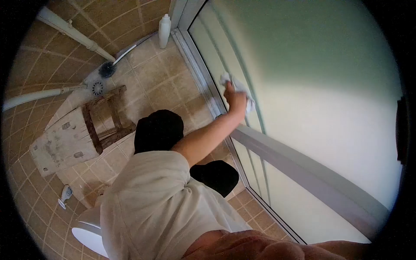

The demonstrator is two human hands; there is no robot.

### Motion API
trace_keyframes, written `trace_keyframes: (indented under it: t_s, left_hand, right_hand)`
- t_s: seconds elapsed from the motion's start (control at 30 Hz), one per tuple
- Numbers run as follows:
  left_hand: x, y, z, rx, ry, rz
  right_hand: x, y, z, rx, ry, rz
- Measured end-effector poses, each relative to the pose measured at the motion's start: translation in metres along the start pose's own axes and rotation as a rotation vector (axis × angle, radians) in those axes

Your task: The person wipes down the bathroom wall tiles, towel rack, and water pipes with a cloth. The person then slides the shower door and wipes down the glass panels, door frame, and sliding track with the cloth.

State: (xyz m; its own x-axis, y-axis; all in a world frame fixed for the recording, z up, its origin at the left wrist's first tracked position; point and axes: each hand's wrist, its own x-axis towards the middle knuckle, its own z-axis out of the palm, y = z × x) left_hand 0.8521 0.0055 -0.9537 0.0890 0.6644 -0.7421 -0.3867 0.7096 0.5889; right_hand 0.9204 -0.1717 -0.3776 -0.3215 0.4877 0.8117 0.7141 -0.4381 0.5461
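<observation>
Tiled floor [164, 89], one bottle [164, 31] — one cloth [225, 78] in left hand [236, 100], against panel [303, 99]

A small bathroom or washroom, seen from above. Brown tiles cover the wall [117, 19] and floor [167, 89]. A round drain [97, 88] sits in the floor beside white pipes [76, 32]. Near it lies a dark, round-headed brush [107, 69]; a white bottle [164, 31] stands in the corner. A metal-framed frosted panel [303, 108] closes one side. A curved white fixture [90, 239], possibly a toilet, is partly hidden.
</observation>
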Motion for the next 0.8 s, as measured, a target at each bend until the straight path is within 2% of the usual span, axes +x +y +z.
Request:
trace_keyframes:
  t_s: [0.07, 0.13, 0.17, 0.23, 0.27, 0.33, 0.37, 0.43, 0.5, 0.57, 0.63, 0.67, 0.7, 0.73, 0.8]
  left_hand:
    - [0.045, 0.002, 0.001, 0.188, 0.037, 0.313]
    - [0.063, 0.044, 0.003, 0.151, -0.001, 0.494]
    - [0.075, 0.061, 0.007, 0.21, 0.055, 0.618]
    - [0.099, 0.096, 0.012, 0.309, 0.119, 0.815]
    - [0.113, 0.114, 0.01, 0.344, 0.123, 0.888]
    - [0.146, 0.143, 0.006, 0.364, 0.149, 1.065]
    - [0.155, 0.145, 0.001, 0.368, 0.139, 1.061]
    - [0.164, 0.148, -0.001, 0.287, 0.139, 0.887]
    - [0.168, 0.108, -0.001, 0.412, 0.249, 0.814]
    - [0.129, 0.07, -0.005, 0.298, 0.16, 0.653]
    - [0.098, 0.018, -0.012, 0.526, 0.14, 0.603]
    - [0.07, 0.001, -0.016, 0.332, 0.019, 0.529]
    - [0.049, -0.017, -0.018, 0.478, 0.005, 0.447]
    - [0.024, -0.032, -0.019, 0.422, -0.051, 0.383]
    - [0.003, -0.073, -0.029, 0.38, -0.204, 0.339]
  right_hand:
    - [0.001, 0.017, -0.004, -0.007, -0.007, -0.033]
    - [0.006, 0.048, -0.015, -0.46, -0.098, -0.376]
    - [0.004, 0.038, -0.012, -0.455, -0.103, -0.377]
    - [0.002, 0.012, -0.004, 0.054, -0.05, -0.022]
    - [0.002, 0.013, -0.005, 0.053, -0.051, -0.027]
    - [0.003, 0.017, -0.01, -0.047, -0.069, 0.118]
    - [0.003, 0.014, -0.011, -0.054, -0.077, 0.118]
    - [0.001, 0.005, -0.007, 0.047, -0.066, 0.233]
    - [0.007, 0.007, -0.002, -0.004, -0.001, 0.178]
    - [0.008, 0.005, 0.001, -0.026, 0.055, 0.098]
    - [0.013, 0.023, -0.006, -0.095, 0.021, -0.008]
    - [0.014, 0.032, -0.009, -0.161, 0.001, -0.092]
    - [0.01, 0.017, -0.007, -0.151, 0.009, -0.027]
    - [0.007, 0.005, -0.002, -0.152, 0.02, 0.039]
    - [0.007, 0.02, -0.007, -0.225, -0.049, -0.155]
